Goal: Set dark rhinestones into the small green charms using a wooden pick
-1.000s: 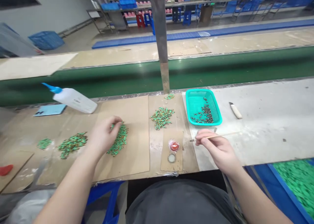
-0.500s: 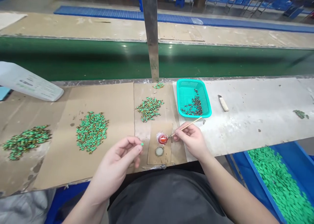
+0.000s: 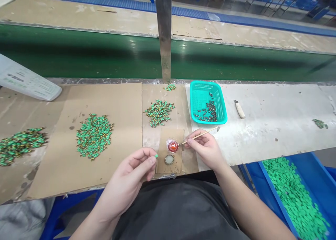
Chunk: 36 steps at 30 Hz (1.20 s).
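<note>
My left hand (image 3: 139, 168) pinches a tiny green piece (image 3: 156, 156) between thumb and forefinger, just left of a small cardboard sheet (image 3: 162, 168). In my right hand (image 3: 206, 147) is a thin brush (image 3: 202, 134), held like a pen. Its dark tip meets the edge of a round red dish (image 3: 173, 146), whose contents look red and glossy. Below the dish lies a small round pale disc with a beaded dark rim (image 3: 169, 159). Whether the brush tip is dipped or only touching the dish, I cannot tell.
Piles of green and gold pieces (image 3: 95, 136) lie leftward and ahead (image 3: 159, 112). A teal basket (image 3: 222, 119) holds small dark pieces. A knife with a pale handle (image 3: 239, 109) lies right of it. A metal post (image 3: 165, 40) stands ahead; a blue tray (image 3: 278, 198) of green discs sits lower right.
My left hand has moved slightly right with the green piece, closer to the cardboard sheet. The brush stays at the red dish, its handle now lying flatter. The camera view has shifted a little.
</note>
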Tool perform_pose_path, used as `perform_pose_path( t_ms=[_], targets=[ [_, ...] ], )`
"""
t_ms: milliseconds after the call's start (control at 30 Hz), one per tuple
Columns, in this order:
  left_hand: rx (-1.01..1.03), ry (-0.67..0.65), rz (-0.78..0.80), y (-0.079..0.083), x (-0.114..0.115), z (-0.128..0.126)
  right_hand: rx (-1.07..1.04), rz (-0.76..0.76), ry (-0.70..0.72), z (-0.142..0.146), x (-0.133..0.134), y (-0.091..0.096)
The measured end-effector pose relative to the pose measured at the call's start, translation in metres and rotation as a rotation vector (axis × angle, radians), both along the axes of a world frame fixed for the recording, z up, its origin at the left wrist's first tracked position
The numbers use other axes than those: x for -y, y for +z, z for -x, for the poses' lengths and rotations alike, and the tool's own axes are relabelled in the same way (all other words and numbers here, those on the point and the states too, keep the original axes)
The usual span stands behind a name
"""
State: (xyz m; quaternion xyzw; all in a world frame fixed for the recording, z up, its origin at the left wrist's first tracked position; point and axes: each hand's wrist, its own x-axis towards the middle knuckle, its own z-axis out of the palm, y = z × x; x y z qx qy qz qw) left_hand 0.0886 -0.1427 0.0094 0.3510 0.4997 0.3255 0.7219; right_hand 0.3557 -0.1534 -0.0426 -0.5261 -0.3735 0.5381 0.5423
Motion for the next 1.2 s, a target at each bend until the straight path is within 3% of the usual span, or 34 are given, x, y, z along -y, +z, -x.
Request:
perform_pose_path(
  t_ms=[167, 400, 533, 933, 1200],
  targets=[
    [0.033, -0.002, 0.049, 0.005, 0.001, -0.003, -0.01, -0.049, 0.007, 0.0, 0.006, 0.013],
    [0.191, -0.044, 0.077, 0.016, 0.006, -0.016, -0.093, -0.195, 0.067, 0.011, 0.028, 0.059],
    [0.29, -0.086, 0.095, 0.023, 0.01, -0.02, -0.157, -0.252, 0.103, 0.018, 0.037, 0.074],
    [0.303, -0.103, 0.065, 0.024, 0.013, -0.019, -0.192, -0.225, 0.116, 0.023, 0.041, 0.084],
    [0.271, -0.091, 0.037, 0.024, 0.012, -0.02, -0.079, -0.228, 0.107, 0.022, 0.043, 0.084]
  ],
)
